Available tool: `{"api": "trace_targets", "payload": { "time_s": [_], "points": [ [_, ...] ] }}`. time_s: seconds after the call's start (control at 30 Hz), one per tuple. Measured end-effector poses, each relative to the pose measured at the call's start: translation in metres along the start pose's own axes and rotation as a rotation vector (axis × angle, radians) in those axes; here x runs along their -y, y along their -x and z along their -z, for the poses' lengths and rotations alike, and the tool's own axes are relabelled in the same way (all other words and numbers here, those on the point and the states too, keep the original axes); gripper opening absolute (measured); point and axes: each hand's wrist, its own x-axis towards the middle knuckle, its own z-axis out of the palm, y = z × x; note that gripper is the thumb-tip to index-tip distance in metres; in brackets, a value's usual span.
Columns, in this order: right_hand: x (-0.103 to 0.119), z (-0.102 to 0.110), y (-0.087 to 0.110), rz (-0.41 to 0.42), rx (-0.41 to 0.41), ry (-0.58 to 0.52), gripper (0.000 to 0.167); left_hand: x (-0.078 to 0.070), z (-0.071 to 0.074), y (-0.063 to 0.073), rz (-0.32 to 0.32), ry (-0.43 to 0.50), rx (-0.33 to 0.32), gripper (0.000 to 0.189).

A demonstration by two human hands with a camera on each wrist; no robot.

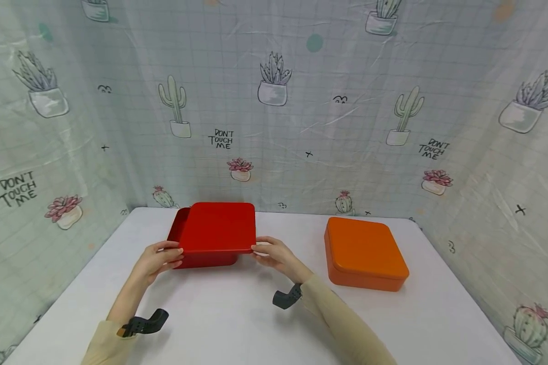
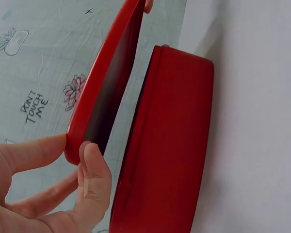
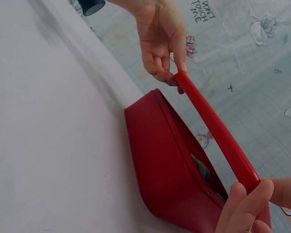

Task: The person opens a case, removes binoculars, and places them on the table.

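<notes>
A red lid [image 1: 220,226] is held raised and shifted to the right over a red box [image 1: 206,260] on the white table. My left hand [image 1: 157,260] pinches the lid's near left corner, thumb on one face and fingers on the other. At the near right corner, my right hand [image 1: 278,257] pinches it the same way. In the left wrist view a gap shows between the lid and the box's rim. Through the box's opening, the right wrist view catches part of a greyish thing [image 3: 202,166]; most of the inside is hidden.
To the right stands an orange box [image 1: 365,249] with its lid on. The white table [image 1: 237,324] meets a hanging sheet [image 1: 301,126] printed with cacti at its back and sides. Dark straps with cameras sit on both wrists.
</notes>
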Motion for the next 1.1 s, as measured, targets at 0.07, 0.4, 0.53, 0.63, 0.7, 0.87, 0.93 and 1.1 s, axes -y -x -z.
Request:
{"api": "trace_targets", "payload": {
  "time_s": [0.07, 0.4, 0.53, 0.63, 0.7, 0.87, 0.93, 1.1],
  "points": [
    [-0.001, 0.003, 0.003, 0.000, -0.013, 0.004, 0.048, 0.000, -0.004, 0.002, -0.003, 0.000, 0.005, 0.052],
    [-0.005, 0.017, 0.018, -0.008, -0.053, 0.052, 0.050, 0.002, -0.022, 0.012, -0.020, -0.015, -0.008, 0.050],
    [-0.006, 0.022, 0.024, -0.003, -0.061, 0.049, 0.052, 0.002, -0.029, 0.013, -0.025, -0.040, -0.023, 0.049],
    [-0.006, 0.027, 0.029, 0.011, -0.053, 0.052, 0.053, 0.001, -0.033, 0.013, -0.033, -0.039, -0.021, 0.049],
    [-0.006, 0.030, 0.032, 0.021, -0.038, 0.057, 0.054, 0.001, -0.035, 0.013, -0.027, -0.021, -0.017, 0.049],
    [-0.008, 0.039, 0.041, 0.036, -0.017, 0.059, 0.058, 0.001, -0.041, 0.012, -0.010, 0.045, 0.013, 0.048],
    [-0.009, 0.043, 0.044, 0.032, -0.026, 0.046, 0.058, 0.001, -0.044, 0.012, -0.012, 0.073, 0.030, 0.047],
    [-0.011, 0.050, 0.045, 0.005, -0.081, 0.000, 0.053, 0.000, -0.052, 0.010, -0.012, 0.112, 0.080, 0.042]
  ]
}}
